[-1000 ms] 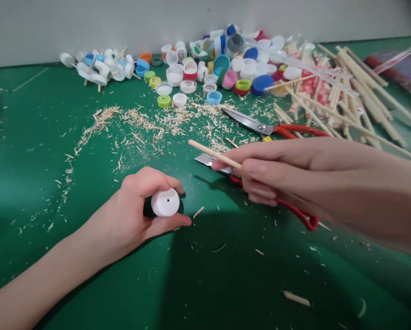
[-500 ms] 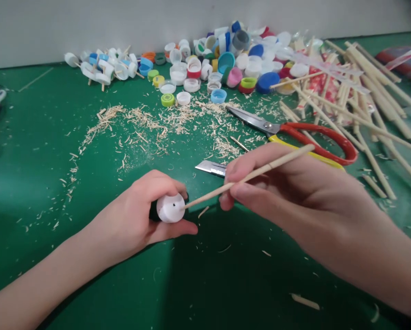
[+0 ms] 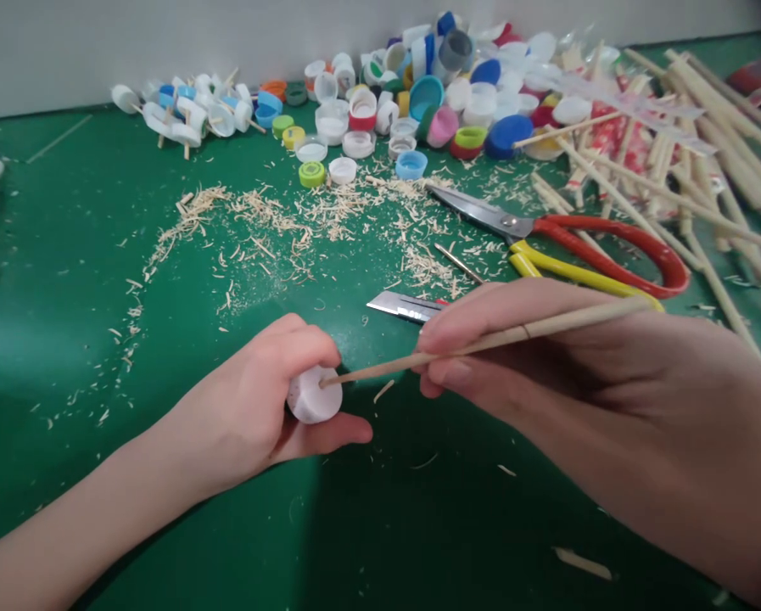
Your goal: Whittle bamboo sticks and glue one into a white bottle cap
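Note:
My left hand (image 3: 259, 416) is closed round a white bottle cap (image 3: 310, 397), holding it on its side just above the green table (image 3: 68, 280). My right hand (image 3: 545, 365) pinches a thin wooden stick (image 3: 482, 341) between thumb and fingers. The stick's pointed tip touches the small hole in the middle of the cap's flat face. A utility knife blade (image 3: 400, 305) lies on the table just behind my right fingers.
Red and yellow handled scissors (image 3: 577, 246) lie behind my right hand. A heap of coloured bottle caps (image 3: 431, 93) sits at the back, a pile of wooden sticks (image 3: 704, 153) at the right, caps on sticks (image 3: 182, 114) at the back left. Wood shavings (image 3: 291, 225) litter the middle.
My right hand turned the stick round, pointed its tip leftward and brought it down to the hole in the cap. My left hand kept hold of the cap.

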### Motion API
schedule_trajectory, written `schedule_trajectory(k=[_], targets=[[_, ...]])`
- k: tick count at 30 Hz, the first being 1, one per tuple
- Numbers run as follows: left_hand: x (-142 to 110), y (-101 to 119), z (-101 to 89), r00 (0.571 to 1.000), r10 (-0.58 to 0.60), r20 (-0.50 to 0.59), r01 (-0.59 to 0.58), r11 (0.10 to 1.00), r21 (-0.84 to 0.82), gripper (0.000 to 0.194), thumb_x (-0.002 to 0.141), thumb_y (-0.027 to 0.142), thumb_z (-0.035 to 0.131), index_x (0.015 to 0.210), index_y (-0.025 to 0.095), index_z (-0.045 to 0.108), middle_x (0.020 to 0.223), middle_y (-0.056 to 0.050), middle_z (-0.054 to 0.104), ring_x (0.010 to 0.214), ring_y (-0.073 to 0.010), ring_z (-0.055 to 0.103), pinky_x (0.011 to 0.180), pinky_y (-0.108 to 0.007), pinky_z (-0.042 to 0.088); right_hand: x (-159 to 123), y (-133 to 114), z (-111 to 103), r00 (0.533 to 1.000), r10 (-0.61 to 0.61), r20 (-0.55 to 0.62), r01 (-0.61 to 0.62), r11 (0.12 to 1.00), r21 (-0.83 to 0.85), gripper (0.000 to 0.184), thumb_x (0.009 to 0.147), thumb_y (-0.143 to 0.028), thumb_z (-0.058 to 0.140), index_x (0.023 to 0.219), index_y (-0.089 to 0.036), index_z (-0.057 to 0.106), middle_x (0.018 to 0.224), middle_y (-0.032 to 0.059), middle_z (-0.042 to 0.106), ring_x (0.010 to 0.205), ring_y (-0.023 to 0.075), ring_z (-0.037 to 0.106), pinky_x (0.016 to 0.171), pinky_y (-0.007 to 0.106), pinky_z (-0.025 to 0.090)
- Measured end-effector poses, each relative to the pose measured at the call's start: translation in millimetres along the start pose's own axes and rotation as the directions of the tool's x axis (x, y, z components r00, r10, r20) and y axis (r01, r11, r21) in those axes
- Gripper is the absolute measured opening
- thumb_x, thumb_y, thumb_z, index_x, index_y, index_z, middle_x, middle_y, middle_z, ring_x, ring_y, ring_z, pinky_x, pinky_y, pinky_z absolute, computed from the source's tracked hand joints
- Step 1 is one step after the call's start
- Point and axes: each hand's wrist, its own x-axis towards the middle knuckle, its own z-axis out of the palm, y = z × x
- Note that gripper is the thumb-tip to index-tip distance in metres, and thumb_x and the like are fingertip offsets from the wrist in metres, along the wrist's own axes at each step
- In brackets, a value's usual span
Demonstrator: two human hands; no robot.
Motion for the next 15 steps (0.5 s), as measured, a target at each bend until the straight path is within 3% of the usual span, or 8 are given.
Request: schedule_trajectory(k=[5,11,15], targets=[[2.7,5.3,1.7,0.999,0.018,0.043,-0.02,0.999,0.051,0.021,0.084,0.03,0.063,0.073,0.019,0.048,0.07,0.001,0.048,0.057,-0.0094,0.049,0.05,-0.023,0.041,-2.6,0.2,2.6,0.998,-0.055,-0.024,0.051,0.989,-0.137,0.017,0.083,-0.003,0.067,0.09,-0.017,0.061,0.095,-0.0091,0.061,0.081,-0.0012,0.058,0.081,-0.003,0.044],[0.3,7.9,2.5,0.97,0.178,0.164,-0.191,0.979,0.07,0.018,0.088,0.029,0.059,0.082,0.019,0.045,0.068,0.001,0.053,0.064,-0.0121,0.048,0.053,-0.024,0.04,-2.8,1.5,9.3,0.997,0.052,0.063,-0.052,0.999,0.006,0.011,0.085,-0.005,0.065,0.084,-0.015,0.065,0.088,-0.0073,0.062,0.081,0.0032,0.061,0.071,0.001,0.049],[-0.6,8.2,1.3,0.98,0.138,0.146,-0.144,0.989,0.036,0.022,0.087,0.027,0.059,0.073,0.019,0.045,0.066,0.0,0.052,0.064,-0.0125,0.05,0.049,-0.023,0.041,-3.3,1.7,8.8,0.988,0.122,0.098,-0.13,0.989,0.073,0.01,0.084,-0.006,0.067,0.085,-0.016,0.066,0.085,-0.0073,0.062,0.076,0.0011,0.06,0.069,-0.001,0.046]])
